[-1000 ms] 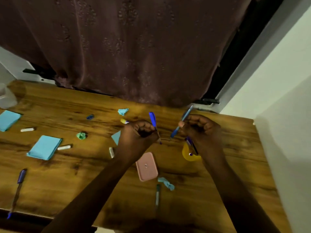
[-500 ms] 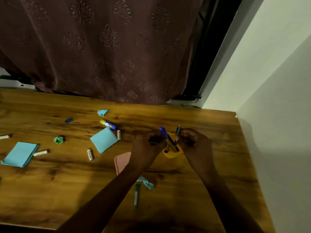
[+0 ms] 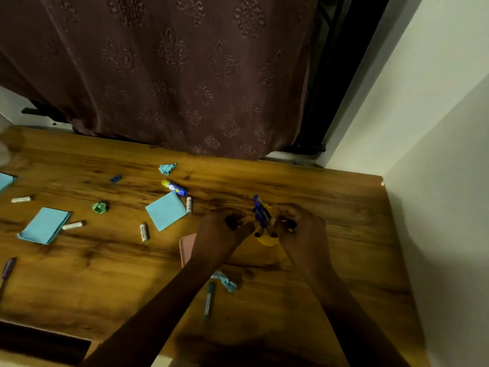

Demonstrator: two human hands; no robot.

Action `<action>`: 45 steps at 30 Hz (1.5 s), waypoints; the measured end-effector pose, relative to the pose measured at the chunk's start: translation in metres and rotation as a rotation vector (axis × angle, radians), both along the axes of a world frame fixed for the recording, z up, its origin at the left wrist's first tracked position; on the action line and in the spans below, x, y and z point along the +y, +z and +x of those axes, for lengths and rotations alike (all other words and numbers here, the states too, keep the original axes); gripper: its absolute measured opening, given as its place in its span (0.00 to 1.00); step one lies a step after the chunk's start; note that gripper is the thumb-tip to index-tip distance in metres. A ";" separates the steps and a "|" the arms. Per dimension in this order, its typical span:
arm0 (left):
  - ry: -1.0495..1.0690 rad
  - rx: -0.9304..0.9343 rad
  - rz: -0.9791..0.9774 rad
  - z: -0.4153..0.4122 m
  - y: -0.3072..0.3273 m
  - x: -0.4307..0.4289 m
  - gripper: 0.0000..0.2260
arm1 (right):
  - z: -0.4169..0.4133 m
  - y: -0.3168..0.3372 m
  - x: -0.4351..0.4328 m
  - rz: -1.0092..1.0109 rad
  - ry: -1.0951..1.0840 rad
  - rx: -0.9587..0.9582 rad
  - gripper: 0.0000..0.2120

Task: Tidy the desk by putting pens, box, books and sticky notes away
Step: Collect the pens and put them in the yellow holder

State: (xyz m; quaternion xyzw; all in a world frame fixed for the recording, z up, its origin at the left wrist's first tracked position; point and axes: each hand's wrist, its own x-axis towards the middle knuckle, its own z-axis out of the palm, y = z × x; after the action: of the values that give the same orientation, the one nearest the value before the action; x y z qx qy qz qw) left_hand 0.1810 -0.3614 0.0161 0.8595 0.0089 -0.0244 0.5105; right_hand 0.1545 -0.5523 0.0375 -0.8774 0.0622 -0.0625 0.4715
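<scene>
A yellow pen holder (image 3: 267, 240) stands on the wooden desk (image 3: 330, 300) with blue pens (image 3: 260, 213) upright in it. My right hand (image 3: 301, 230) curls around the pens at the holder's rim. My left hand (image 3: 225, 230) sits just left of the holder, fingers curled, with nothing visible in it. A pink box (image 3: 186, 247) lies partly under my left wrist. Light-blue sticky note pads (image 3: 165, 214) (image 3: 45, 225) lie to the left. A green pen (image 3: 209, 300) lies between my forearms, and a purple pen (image 3: 8, 268) lies at the far left.
A glue stick (image 3: 174, 188), several white markers (image 3: 144, 231), crumpled paper bits (image 3: 167, 168) (image 3: 227, 281), a green paper ball (image 3: 100, 207) and a blue cap (image 3: 116, 178) are scattered about. A curtain (image 3: 172, 75) hangs behind the desk. A white wall (image 3: 436, 207) borders its right edge.
Both hands came down to the yellow holder and the blue pens they carried now stand in it. The left hand no longer holds a pen. The camera swung slightly.
</scene>
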 end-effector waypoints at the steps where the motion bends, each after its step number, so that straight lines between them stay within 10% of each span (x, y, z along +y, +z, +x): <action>1: 0.032 -0.022 0.003 -0.001 0.003 0.006 0.11 | 0.000 0.004 0.002 0.026 0.005 -0.014 0.13; 16: 0.308 -0.091 -0.063 -0.041 0.032 0.134 0.02 | 0.017 0.026 0.137 0.076 0.318 -0.177 0.10; 45: 0.702 -0.003 0.098 -0.138 -0.001 0.562 0.06 | -0.019 -0.022 0.563 -0.195 0.734 0.274 0.08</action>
State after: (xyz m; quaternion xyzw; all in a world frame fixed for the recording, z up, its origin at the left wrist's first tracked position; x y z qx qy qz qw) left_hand 0.0426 0.2010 0.0149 0.8276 0.3042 0.1543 0.4458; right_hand 0.1357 0.0105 0.0151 -0.8822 -0.1993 0.2221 0.3643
